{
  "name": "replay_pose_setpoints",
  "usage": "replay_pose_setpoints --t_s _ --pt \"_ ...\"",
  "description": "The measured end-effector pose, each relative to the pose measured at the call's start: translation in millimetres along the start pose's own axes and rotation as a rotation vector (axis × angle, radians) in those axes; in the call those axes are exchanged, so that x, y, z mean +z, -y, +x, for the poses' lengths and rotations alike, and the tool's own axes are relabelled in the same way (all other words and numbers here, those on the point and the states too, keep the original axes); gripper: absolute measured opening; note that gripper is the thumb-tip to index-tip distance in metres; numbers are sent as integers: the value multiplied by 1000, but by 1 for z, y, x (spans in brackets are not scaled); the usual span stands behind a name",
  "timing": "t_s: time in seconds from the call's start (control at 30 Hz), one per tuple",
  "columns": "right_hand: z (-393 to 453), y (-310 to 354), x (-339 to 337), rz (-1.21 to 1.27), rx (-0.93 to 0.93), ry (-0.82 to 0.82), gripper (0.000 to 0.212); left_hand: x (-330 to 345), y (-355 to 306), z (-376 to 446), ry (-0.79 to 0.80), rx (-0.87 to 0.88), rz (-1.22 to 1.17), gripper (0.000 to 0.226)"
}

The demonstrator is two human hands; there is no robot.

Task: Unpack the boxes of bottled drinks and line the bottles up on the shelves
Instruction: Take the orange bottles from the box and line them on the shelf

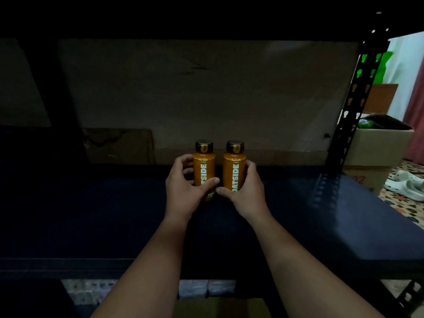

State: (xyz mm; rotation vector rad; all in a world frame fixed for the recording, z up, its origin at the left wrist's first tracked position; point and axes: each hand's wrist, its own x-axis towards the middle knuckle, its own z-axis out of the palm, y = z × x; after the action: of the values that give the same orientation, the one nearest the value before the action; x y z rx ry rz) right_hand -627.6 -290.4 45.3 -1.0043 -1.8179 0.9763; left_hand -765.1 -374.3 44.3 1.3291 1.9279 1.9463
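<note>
Two orange bottles with dark caps and white "OATSIDE" lettering stand upright side by side on the dark shelf board (321, 221). My left hand (183, 187) grips the left bottle (203, 166), thumb across its front and fingers round its left side. My right hand (246, 189) grips the right bottle (234, 168) the same way from the right. The two bottles are a small gap apart, and their bases are hidden behind my hands.
A cardboard sheet (206, 92) backs the shelf. A black perforated upright (353, 104) stands at the right, with an open cardboard box (380, 145) and white sandals (408, 182) on the patterned floor beyond. Another box edge (220, 306) shows below the shelf front.
</note>
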Motion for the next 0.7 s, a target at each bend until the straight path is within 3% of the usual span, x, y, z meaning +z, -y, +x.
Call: replay_pose_setpoints --t_s 0.57,0.7 --pt "-7 8 6 -82 -27 49 100 -11 -3 -7 4 -20 80 79" --pt "-16 23 32 -90 -33 105 100 -50 3 -9 -19 -30 193 82"
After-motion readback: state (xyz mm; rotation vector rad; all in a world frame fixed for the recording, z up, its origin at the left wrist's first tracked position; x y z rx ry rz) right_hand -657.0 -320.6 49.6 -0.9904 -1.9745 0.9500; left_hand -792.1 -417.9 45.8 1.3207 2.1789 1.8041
